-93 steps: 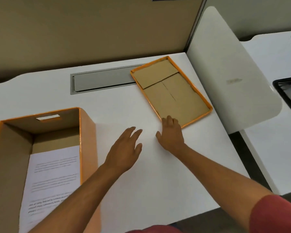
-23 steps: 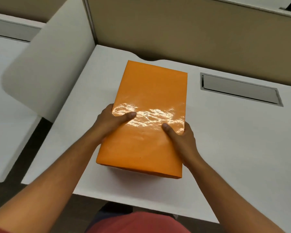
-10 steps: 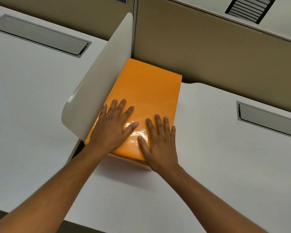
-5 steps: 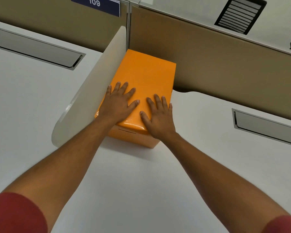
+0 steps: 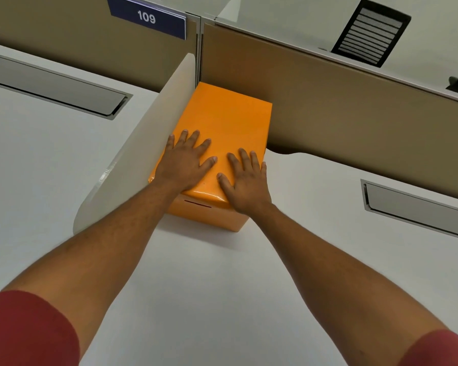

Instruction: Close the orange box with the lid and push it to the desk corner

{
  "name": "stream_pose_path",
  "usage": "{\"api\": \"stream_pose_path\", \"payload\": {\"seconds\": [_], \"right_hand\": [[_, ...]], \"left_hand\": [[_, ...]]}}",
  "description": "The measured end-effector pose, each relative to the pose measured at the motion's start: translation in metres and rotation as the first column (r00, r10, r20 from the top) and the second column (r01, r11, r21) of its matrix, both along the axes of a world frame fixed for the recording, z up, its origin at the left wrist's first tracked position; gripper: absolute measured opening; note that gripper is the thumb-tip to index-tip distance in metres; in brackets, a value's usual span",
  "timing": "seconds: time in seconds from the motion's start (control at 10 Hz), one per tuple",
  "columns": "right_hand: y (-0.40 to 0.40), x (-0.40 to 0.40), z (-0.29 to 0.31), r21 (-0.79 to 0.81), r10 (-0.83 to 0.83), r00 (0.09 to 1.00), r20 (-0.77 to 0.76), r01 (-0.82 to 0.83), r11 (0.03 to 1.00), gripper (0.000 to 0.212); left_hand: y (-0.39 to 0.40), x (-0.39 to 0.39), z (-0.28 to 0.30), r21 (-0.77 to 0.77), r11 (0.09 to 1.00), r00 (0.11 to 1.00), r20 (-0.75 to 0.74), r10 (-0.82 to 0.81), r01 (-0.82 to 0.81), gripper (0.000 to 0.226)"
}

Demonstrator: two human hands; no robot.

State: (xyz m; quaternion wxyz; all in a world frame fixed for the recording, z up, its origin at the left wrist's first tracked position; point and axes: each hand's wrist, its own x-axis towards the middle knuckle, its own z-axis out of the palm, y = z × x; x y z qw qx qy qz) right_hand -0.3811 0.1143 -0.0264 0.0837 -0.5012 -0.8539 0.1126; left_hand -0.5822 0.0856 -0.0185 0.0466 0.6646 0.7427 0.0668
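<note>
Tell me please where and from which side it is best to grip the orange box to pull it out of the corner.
Probably the near end of the orange box, from the front: the divider and partition block the other sides. A slot shows in that face.

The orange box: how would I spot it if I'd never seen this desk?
Find the tan partition wall behind the white desk. Where it meets the white side divider, the orange box fills the corner, lid on, both hands flat on top. It is the only bright-coloured thing there.
</note>
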Motion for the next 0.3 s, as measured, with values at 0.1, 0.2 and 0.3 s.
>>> {"api": "stream_pose_path", "payload": {"seconds": [0.1,0.2,0.3], "right_hand": [[0.006,0.001,0.000,-0.073,0.024,1.000,0.012,-0.023,0.997,0.074],[0.008,0.004,0.016,-0.152,0.040,0.998,-0.044,-0.046,0.987,0.077],[0.007,0.024,0.031,0.012,0.063,0.995,-0.082,-0.062,0.998,0.080]], "left_hand": [[0.002,0.002,0.001,-0.036,0.999,1.000,-0.023,0.001,-0.002,0.075],[0.000,0.013,0.017,-0.080,0.996,0.990,-0.142,0.020,-0.032,0.074],[-0.007,0.034,0.029,-0.002,0.999,0.976,-0.211,0.051,-0.053,0.073]]}}
